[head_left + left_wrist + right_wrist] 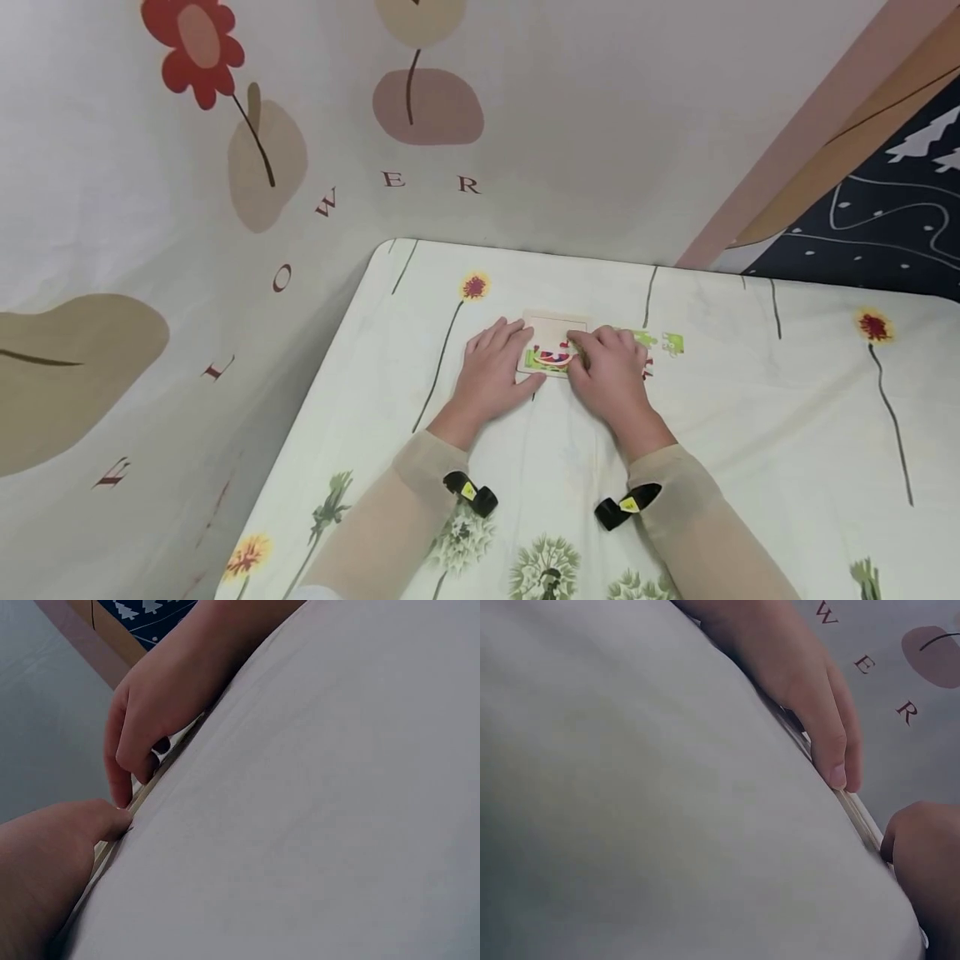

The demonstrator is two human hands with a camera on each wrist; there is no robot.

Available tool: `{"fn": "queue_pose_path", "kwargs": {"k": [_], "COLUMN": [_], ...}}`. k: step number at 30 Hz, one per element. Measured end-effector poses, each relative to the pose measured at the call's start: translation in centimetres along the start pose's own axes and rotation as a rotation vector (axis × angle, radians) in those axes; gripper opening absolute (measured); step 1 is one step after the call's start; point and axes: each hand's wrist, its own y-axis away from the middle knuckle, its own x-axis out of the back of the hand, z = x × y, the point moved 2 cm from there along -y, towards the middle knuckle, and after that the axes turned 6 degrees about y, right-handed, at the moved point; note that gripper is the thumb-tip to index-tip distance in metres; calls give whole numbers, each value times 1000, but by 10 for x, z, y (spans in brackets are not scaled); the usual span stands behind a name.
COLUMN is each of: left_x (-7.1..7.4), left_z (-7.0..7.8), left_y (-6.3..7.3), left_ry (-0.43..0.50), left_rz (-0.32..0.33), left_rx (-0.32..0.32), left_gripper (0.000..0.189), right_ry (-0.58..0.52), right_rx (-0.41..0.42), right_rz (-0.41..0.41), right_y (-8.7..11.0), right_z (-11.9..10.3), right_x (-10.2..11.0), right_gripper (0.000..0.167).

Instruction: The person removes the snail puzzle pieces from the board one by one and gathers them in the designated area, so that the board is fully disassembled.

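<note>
A small wooden jigsaw puzzle board [555, 321] lies on the table between my hands, its far part bare wood. A coloured picture section [551, 358] in red, white, purple and green fills its near part. My left hand [491, 371] holds the board by its left side, fingers along the rim and thumb at the near corner. Over the right side bends my right hand [609, 375], its thumb and forefinger around a greenish puzzle piece that they largely hide. Both wrist views show the board's thin edge [142, 795] low beside the fingers.
Loose puzzle pieces [672, 342] lie right of the board, partly covered by my right hand. A white flower-print cloth [787, 433] covers the table. Behind the table's far edge rises a printed fabric wall [585, 167].
</note>
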Motion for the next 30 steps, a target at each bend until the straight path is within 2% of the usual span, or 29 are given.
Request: {"fn": "queue_pose_path", "kwargs": {"k": [19, 30], "left_x": [-1, -2], "left_z": [-1, -1], "left_y": [-1, -1], "left_ry": [-8, -1], "left_rz": [3, 3], "left_rx": [-2, -5], "left_gripper": [77, 76], "right_ry": [-37, -86], "right_rx": [-18, -2], "right_rz": [-30, 30], "right_y": [-3, -1], "right_z": [-2, 0], "right_x": [3, 2], "right_gripper": [39, 35]}}
